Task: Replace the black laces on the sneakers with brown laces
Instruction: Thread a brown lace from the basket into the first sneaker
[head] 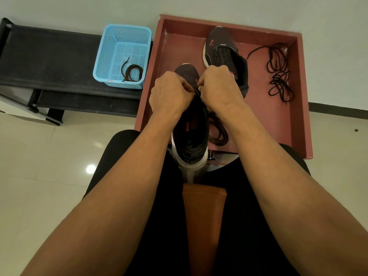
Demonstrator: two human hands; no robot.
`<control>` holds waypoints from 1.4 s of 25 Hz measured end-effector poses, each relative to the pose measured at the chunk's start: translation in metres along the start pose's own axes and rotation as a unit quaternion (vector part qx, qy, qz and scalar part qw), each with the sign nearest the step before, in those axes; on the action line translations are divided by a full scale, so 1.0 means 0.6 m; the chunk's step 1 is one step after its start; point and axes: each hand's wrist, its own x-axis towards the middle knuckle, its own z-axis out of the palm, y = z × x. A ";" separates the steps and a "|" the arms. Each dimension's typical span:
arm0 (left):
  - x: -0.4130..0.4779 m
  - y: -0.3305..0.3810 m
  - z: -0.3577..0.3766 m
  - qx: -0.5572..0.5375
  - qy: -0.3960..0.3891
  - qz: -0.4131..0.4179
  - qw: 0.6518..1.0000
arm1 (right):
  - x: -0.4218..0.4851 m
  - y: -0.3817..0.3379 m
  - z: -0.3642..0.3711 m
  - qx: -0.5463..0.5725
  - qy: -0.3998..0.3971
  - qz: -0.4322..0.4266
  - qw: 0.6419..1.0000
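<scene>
A dark sneaker with a white sole stands heel toward me on the near edge of the red tray. My left hand and my right hand meet over its eyelet area, fingers curled and pinching there; what they pinch is hidden between them. A brown lace trails in loops from under my right hand onto the tray. The second dark sneaker lies farther back in the tray. Loose black laces lie at the tray's right side.
A blue plastic basket holding another coiled brown lace sits on a black bench left of the tray. My legs in black shorts and a brown seat edge fill the foreground. Pale tiled floor lies on both sides.
</scene>
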 end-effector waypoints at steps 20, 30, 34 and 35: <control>0.013 -0.008 0.024 0.108 0.073 0.031 0.991 | -0.025 -0.015 -0.037 -0.016 -0.119 -0.022 0.993; 0.000 0.004 0.003 0.119 0.019 0.103 0.987 | -0.032 -0.019 -0.043 -0.030 -0.101 -0.013 0.994; -0.008 0.004 -0.028 0.090 0.020 0.067 0.994 | -0.028 -0.017 -0.035 -0.014 -0.082 -0.028 0.996; -0.009 0.001 -0.036 0.081 0.019 0.054 0.995 | -0.026 -0.015 -0.034 -0.014 -0.083 -0.030 0.996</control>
